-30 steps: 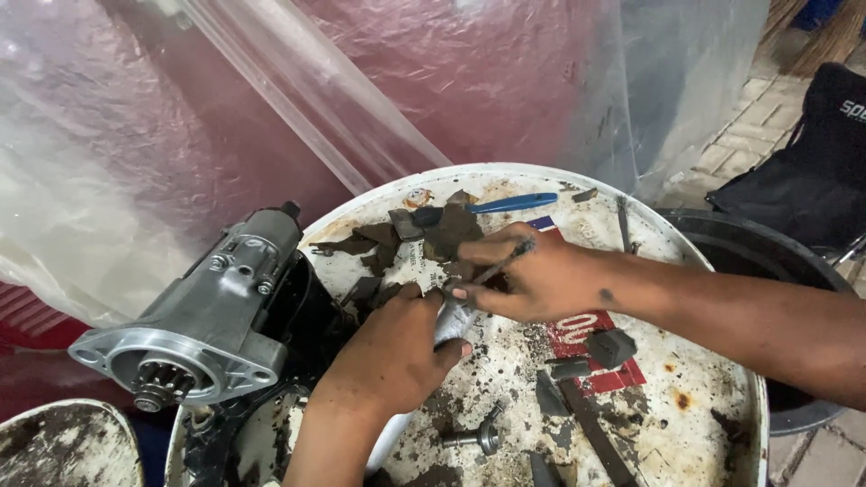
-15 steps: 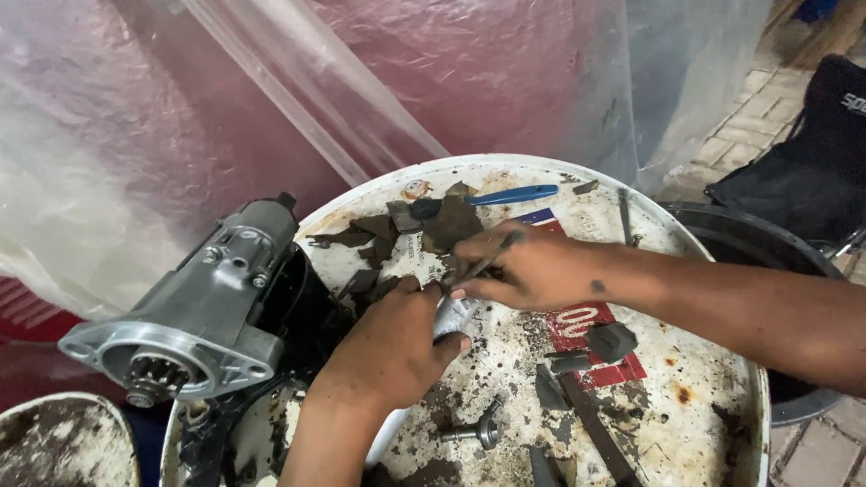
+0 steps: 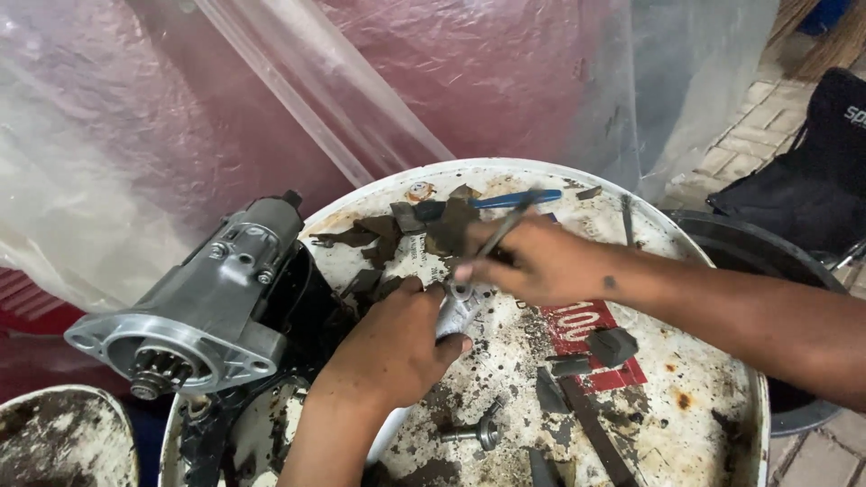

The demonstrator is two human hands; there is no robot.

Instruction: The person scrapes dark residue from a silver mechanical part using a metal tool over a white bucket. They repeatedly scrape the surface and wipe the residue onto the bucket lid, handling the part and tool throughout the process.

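Note:
My left hand (image 3: 388,352) grips a small silvery metal part (image 3: 456,311) on top of a stained white drum lid (image 3: 686,361). My right hand (image 3: 532,261) holds a thin dark rod-like tool (image 3: 496,236), its lower tip resting at the top of that metal part. The rod tilts up and to the right. A grey starter motor (image 3: 203,302) lies at the left edge of the lid, close beside my left wrist.
A blue-handled tool (image 3: 514,199) and dark torn scraps (image 3: 451,225) lie at the lid's far side. A bolt (image 3: 474,435), small grey blocks (image 3: 612,344) and a dark strip (image 3: 591,433) lie nearer. Clear plastic sheeting (image 3: 316,90) hangs behind; a black tub (image 3: 758,257) stands right.
My right hand has tipped the rod from lying low across its fingers to standing steeper, tip on the metal part. My left hand keeps its grip in the same spot.

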